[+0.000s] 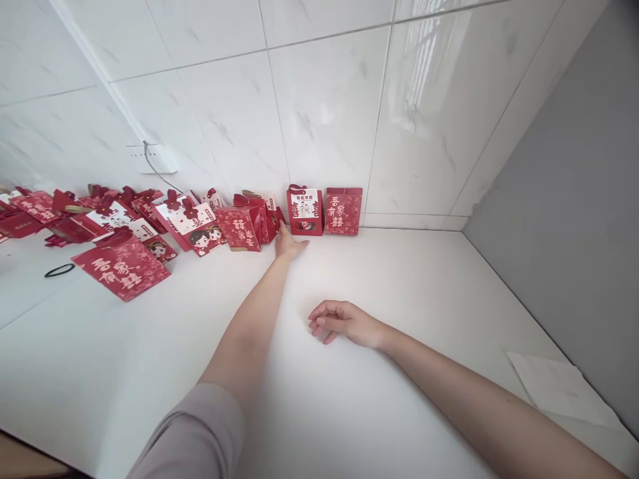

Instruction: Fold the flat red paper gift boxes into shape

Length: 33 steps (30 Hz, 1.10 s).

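My left hand reaches to the back of the white table, its fingers spread beside the red boxes at the centre. Its fingertips are close to a small red box; I cannot tell if they touch it. Just right of that hand, a red gift box with a white label and ribbon stands upright against the wall. Beside it is an upright red box with pale characters. My right hand hovers over or rests on the table nearer to me, fingers loosely curled and apart, holding nothing.
Several red boxes crowd the back left, with one patterned box in front. A black loop lies left of it. White sheets lie at the right edge. A cable hangs from a wall socket.
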Available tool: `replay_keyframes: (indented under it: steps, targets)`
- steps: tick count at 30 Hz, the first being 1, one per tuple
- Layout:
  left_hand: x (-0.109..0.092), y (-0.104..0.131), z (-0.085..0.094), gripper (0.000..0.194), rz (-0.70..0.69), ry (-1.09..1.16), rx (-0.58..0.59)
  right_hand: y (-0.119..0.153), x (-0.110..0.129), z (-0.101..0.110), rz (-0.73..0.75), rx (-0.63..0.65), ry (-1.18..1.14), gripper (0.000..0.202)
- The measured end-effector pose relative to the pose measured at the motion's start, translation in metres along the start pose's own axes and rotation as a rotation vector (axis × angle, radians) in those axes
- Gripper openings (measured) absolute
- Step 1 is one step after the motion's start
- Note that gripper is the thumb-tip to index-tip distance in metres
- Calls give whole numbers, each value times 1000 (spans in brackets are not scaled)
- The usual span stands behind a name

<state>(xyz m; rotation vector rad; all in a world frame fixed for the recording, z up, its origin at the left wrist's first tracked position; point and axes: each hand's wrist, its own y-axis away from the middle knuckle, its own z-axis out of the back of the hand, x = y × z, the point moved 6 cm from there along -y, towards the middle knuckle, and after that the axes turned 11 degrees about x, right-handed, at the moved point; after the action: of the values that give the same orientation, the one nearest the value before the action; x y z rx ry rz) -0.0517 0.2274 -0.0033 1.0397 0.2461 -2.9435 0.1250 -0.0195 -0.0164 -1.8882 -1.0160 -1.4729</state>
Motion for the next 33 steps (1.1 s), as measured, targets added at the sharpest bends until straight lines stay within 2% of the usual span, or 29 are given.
replay_keyframes:
  steps: [2,4,6,7,10,12,14,16,18,20,21,22,24,26,28,30,33]
  targets:
    - [4,-4,3,117,19,120,-5,0,2,0,-5,6,-8,39]
    - [8,-3,7,110,63,209,-61,0,3,0,-10,7,-17,40]
    - [5,2,10,108,11,261,-109,-1,3,0,-10,5,-22,41]
    - [-1,5,9,110,-62,280,-89,-1,3,0,-8,3,-22,41]
    - [-23,13,-6,118,-276,372,145,-2,1,-1,-1,5,-11,40]
    - [-31,19,-15,113,-276,445,272,-1,1,1,16,-15,30,41]
    - [-33,26,-16,94,-223,507,300,2,8,9,99,-125,170,40]
    - [-33,39,-13,71,-191,554,298,12,21,22,259,-356,373,42]
    - [-33,61,-8,58,-186,595,307,25,33,36,400,-626,478,54]
    - [-32,93,-1,57,-177,649,316,32,33,49,412,-791,367,67]
    - [-32,112,3,57,-176,680,317,32,29,53,377,-812,258,70]
    - [-33,133,9,56,-188,735,300,30,25,54,342,-789,147,70]
    - [-44,177,26,54,-324,753,198,23,22,47,322,-637,-4,66]
    - [-62,218,42,61,-520,677,117,19,26,34,357,-437,-41,59]
    - [-75,245,49,65,-614,635,94,19,31,23,358,-278,-49,52]
    - [-79,254,51,59,-609,674,78,20,32,19,322,-216,-70,50]
    - [-69,241,44,53,-479,823,84,23,33,25,321,-308,-71,50]
